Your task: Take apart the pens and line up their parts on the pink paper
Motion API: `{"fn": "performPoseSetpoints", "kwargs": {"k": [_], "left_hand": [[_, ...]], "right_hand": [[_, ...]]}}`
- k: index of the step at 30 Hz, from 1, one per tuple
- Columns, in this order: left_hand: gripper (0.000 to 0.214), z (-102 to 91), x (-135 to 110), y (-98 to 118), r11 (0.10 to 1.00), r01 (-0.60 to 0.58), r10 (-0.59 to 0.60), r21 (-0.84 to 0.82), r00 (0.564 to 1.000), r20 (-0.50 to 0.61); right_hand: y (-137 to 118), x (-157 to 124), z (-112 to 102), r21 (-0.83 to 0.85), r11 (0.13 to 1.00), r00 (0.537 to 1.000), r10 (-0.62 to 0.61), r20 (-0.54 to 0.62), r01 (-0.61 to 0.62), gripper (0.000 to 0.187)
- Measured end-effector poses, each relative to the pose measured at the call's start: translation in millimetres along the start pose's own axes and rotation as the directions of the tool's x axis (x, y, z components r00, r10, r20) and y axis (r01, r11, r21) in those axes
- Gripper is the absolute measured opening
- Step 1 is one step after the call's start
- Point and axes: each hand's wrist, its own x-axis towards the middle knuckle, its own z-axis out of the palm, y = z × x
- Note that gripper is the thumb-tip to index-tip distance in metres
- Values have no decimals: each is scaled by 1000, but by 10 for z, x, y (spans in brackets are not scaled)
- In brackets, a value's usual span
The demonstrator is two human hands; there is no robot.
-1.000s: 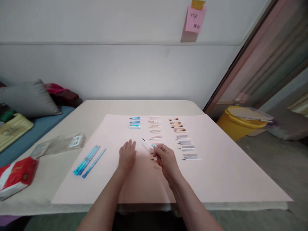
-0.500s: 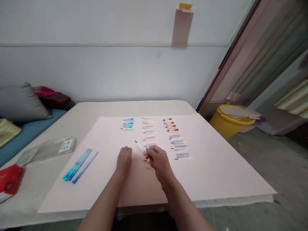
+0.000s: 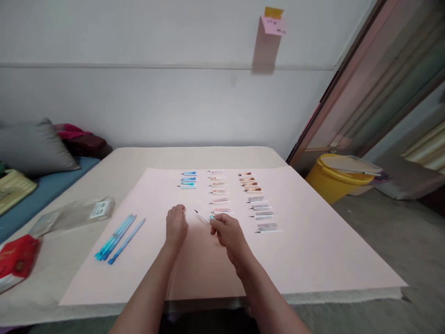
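In my right hand is a slim white pen refill with a dark tip, pinched and pointing up and left. A bit of light blue shows at those fingertips. My left hand rests on the pink sheet left of the refill, fingers curled down and together; whatever may be under them is hidden. Beyond the hands, pens and refills lie in columns: blue pens, pale pink pens, brown pens and grey pens. Several blue pens lie to the left.
A clear plastic bag and a red packet lie on the left of the table. Farther left is a grey cushion. A yellow bin stands on the floor at the right. A pink note hangs on the wall.
My left hand has shifted slightly up and left, away from the refill. My right hand still holds the refill in nearly the same place. The whole view has shifted a little.
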Motion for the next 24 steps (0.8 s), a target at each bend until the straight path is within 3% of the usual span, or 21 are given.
{"fn": "performPoseSetpoints", "kwargs": {"k": [2, 5, 7, 9, 14, 24], "left_hand": [[10, -88, 62, 3, 949, 131, -125, -287, 991, 40], [7, -182, 97, 10, 643, 363, -244, -674, 932, 269], [11, -219, 92, 21, 440, 430, -215, -788, 903, 373], [13, -249, 79, 41, 336, 450, -173, -827, 893, 415], [9, -307, 58, 112, 271, 484, -85, -832, 873, 480], [7, -368, 75, 102, 242, 478, -71, -845, 877, 475]], "right_hand": [[4, -2, 10, -22, 1000, 1000, -9, 6, 9, 15], [-19, -18, 34, -36, 999, 1000, -16, 24, 17, 16], [-30, -26, 52, -43, 999, 999, -22, 32, 23, 16], [-28, -29, 66, -47, 999, 999, -21, 34, 22, 15], [-12, -24, 85, -47, 999, 999, -7, 39, 9, 13], [-51, -33, 93, -30, 1000, 999, -6, 40, 7, 14]]}}
